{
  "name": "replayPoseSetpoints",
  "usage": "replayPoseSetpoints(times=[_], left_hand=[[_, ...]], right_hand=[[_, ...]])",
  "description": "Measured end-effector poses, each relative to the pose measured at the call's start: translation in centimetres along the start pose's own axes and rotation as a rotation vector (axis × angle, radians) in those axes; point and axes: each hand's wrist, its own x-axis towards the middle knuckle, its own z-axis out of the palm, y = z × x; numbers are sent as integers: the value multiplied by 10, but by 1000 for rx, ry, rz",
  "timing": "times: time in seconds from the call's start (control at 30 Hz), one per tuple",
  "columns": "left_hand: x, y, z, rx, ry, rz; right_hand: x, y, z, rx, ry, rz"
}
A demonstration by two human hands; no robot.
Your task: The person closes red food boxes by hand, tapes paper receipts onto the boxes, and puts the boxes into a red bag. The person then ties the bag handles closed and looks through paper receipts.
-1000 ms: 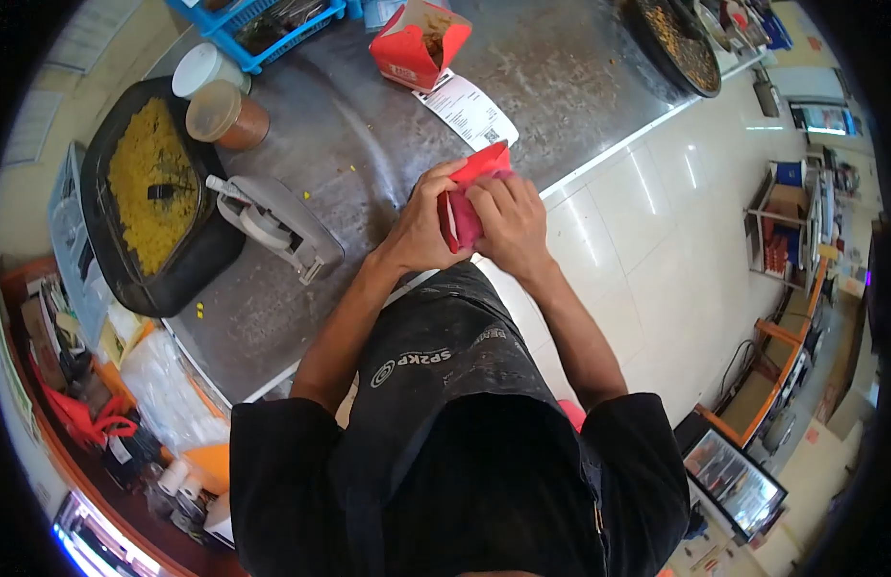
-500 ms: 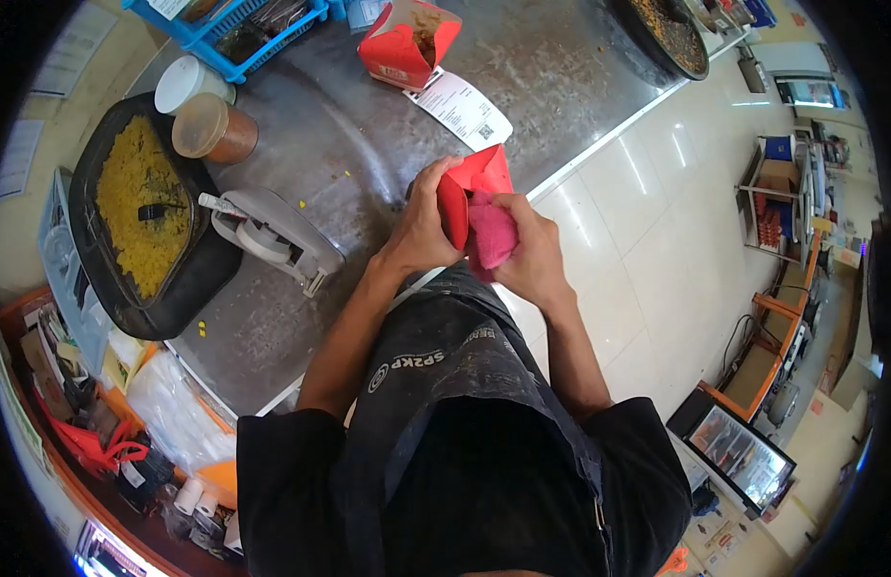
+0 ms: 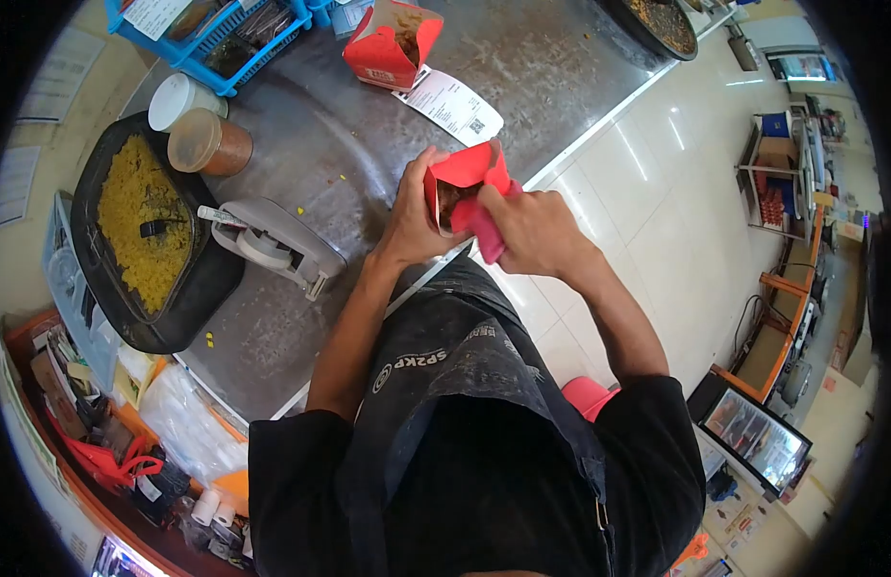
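Note:
A red paper box (image 3: 470,165) with open flaps is held above the table's front edge, brown food showing inside. My left hand (image 3: 412,219) is wrapped round its left side. My right hand (image 3: 537,231) grips a pink cloth (image 3: 487,229) against the box's right side. Beyond them, a printed receipt (image 3: 455,104) lies on the metal table (image 3: 316,125), partly beneath a second red box (image 3: 383,53) that holds brown food.
On the left are a tape dispenser (image 3: 277,245), a black pan of yellow rice (image 3: 143,226), a tub with an orange-brown filling (image 3: 210,142) and a white tub (image 3: 181,101). A blue basket (image 3: 224,48) stands behind; a dark pan (image 3: 657,29) is at the far right.
The held box has tilted so that its inside shows. My right hand with the pink cloth has shifted onto its right side, and that forearm has swung outward. The view has shifted slightly.

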Motion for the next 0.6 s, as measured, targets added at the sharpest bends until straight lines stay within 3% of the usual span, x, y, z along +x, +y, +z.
replayPoseSetpoints(times=[0.2, 0.23, 0.33, 0.4, 0.47, 0.53, 0.6], left_hand=[[6, 5, -3, 87, -15, 12], [5, 7, -4, 105, -29, 10], [8, 10, -4, 72, -38, 40], [6, 7, -1, 67, -21, 50], [5, 4, 2, 76, -35, 74], [1, 5, -1, 111, -72, 105], [1, 5, -3, 84, -63, 75]], right_hand=[[-44, 29, -15, 56, 29, 97], [-51, 34, -21, 203, 3, 125], [-56, 14, -18, 617, 324, 83], [-37, -17, -1, 521, 528, -40], [-13, -25, 34, 293, 438, 14], [5, -19, 38, 170, 210, 156], [9, -9, 29, 55, 123, 261]])
